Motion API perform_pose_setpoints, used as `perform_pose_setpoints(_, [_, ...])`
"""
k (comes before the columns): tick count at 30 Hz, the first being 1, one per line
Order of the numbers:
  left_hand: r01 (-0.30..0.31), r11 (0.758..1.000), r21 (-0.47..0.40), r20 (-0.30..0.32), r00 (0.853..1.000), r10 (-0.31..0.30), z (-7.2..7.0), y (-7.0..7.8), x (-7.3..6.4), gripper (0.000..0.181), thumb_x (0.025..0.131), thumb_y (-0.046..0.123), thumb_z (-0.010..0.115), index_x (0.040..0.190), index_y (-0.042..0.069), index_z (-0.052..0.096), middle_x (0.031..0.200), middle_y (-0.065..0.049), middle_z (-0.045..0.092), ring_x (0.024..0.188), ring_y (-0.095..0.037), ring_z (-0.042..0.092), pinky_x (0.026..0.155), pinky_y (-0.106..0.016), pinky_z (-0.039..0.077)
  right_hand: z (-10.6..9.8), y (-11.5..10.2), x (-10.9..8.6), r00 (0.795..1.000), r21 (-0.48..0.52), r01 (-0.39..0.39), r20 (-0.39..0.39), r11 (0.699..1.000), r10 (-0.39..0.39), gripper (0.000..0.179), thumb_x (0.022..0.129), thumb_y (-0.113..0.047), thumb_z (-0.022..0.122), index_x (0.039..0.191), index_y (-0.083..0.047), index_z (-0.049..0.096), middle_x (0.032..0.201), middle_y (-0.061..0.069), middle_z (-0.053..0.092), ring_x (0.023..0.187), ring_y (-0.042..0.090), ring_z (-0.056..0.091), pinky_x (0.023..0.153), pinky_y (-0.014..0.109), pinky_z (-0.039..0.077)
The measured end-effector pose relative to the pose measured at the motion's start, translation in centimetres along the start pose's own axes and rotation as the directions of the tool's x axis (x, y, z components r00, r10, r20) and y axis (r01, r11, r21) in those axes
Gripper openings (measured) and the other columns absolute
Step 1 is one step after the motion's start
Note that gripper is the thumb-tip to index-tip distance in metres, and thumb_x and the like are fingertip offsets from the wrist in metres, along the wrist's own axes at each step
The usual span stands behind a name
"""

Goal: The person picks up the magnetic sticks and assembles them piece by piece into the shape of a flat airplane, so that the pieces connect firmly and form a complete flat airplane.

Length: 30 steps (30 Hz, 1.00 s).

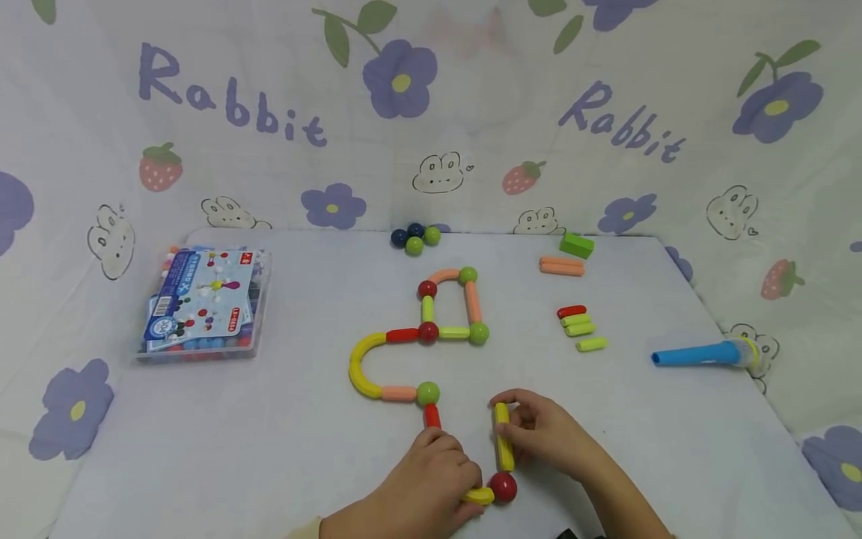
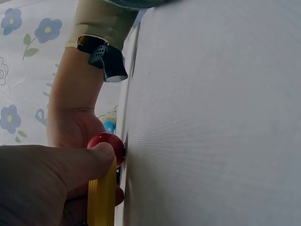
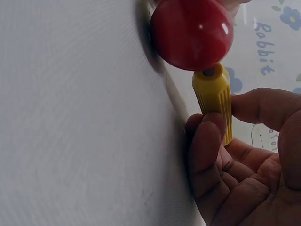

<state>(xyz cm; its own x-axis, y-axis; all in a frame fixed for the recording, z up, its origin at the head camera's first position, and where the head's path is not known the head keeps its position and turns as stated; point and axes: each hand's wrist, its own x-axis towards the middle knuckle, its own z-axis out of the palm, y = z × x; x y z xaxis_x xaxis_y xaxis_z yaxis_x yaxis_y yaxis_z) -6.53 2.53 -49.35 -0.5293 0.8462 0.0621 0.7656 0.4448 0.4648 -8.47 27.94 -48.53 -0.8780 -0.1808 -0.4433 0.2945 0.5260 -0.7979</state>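
Observation:
My left hand (image 1: 424,483) holds a curved yellow rod (image 1: 480,495), most of it hidden under the fingers. The rod's end meets a red ball (image 1: 503,487). Between thumb and fingers, my right hand (image 1: 552,438) pinches a straight yellow rod (image 1: 503,442). In the right wrist view, that ridged yellow rod (image 3: 214,89) has its end at the red ball (image 3: 192,33). A red rod (image 1: 432,416) runs from under the left fingers to a green ball (image 1: 427,393). Beyond it, a chain continues through a yellow curve (image 1: 362,367) to a closed loop of rods and balls.
A clear box (image 1: 259,329) of pieces stands at the left. Several blue and green balls (image 1: 414,245) sit at the back. To the right lie orange rods (image 1: 562,266), a green block (image 1: 577,245), short green and red rods (image 1: 579,329), and a blue cone-shaped object (image 1: 700,354).

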Motion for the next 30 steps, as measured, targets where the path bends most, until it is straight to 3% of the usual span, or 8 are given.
perform_pose_setpoints(11, [0.007,1.000,-0.028,-0.002,1.000,-0.007,0.1,-0.2,0.0,0.024,0.096,0.045,0.085,0.109,0.025,0.081,0.088,0.019,0.069,0.099,-0.004,0.059,0.108,-0.037,0.048,0.1,0.0,0.0,1.000,0.011,0.021,0.018,1.000,-0.021,0.042,0.102,-0.023,0.076,0.141,-0.010,0.064,0.085,0.007,0.065,0.075,0.024,0.065,0.067,0.031,0.059])
perform_pose_setpoints(20, [-0.011,1.000,-0.013,-0.027,1.000,0.011,-0.2,0.0,-0.1,0.024,0.099,0.046,0.081,0.111,0.025,0.081,0.095,0.019,0.073,0.103,-0.004,0.060,0.109,-0.036,0.049,0.4,0.0,-0.3,0.999,-0.045,0.002,-0.032,0.999,-0.003,0.041,0.100,-0.022,0.079,0.139,-0.012,0.069,0.096,0.007,0.063,0.076,0.022,0.065,0.064,0.030,0.058])
perform_pose_setpoints(24, [0.067,0.997,-0.047,-0.085,0.994,-0.071,-1.7,-0.8,-0.3,0.021,0.102,0.041,0.078,0.113,0.023,0.080,0.098,0.017,0.073,0.104,-0.006,0.061,0.108,-0.039,0.051,0.8,-0.1,-0.3,0.997,-0.071,-0.012,-0.071,0.997,0.007,0.042,0.099,-0.018,0.080,0.138,-0.011,0.068,0.095,0.007,0.062,0.073,0.020,0.062,0.061,0.028,0.055])
perform_pose_setpoints(26, [0.156,0.986,-0.061,-0.134,0.977,-0.163,-2.8,-1.9,-0.6,0.017,0.102,0.035,0.079,0.113,0.022,0.080,0.101,0.014,0.074,0.106,-0.008,0.061,0.106,-0.041,0.052,1.0,-0.3,-0.3,0.996,-0.085,-0.029,-0.092,0.996,0.021,0.042,0.098,-0.018,0.081,0.137,-0.012,0.068,0.095,0.006,0.062,0.072,0.020,0.062,0.061,0.028,0.055])
perform_pose_setpoints(27, [0.203,0.976,-0.072,-0.171,0.962,-0.213,-3.3,-2.5,-0.8,0.016,0.101,0.031,0.080,0.113,0.021,0.079,0.102,0.013,0.074,0.107,-0.010,0.062,0.106,-0.041,0.053,1.1,-0.4,-0.3,0.994,-0.089,-0.040,-0.102,0.995,0.031,0.042,0.098,-0.017,0.082,0.137,-0.012,0.069,0.095,0.006,0.062,0.072,0.020,0.062,0.062,0.028,0.055])
perform_pose_setpoints(30, [0.330,0.940,-0.085,-0.289,0.895,-0.340,-4.5,-4.8,-1.2,0.018,0.098,0.023,0.084,0.114,0.017,0.079,0.109,0.006,0.076,0.111,-0.016,0.065,0.104,-0.043,0.055,1.3,-0.6,-0.2,0.990,-0.097,-0.072,-0.130,0.993,0.059,0.041,0.096,-0.016,0.083,0.135,-0.014,0.070,0.094,0.006,0.062,0.074,0.021,0.063,0.064,0.028,0.057])
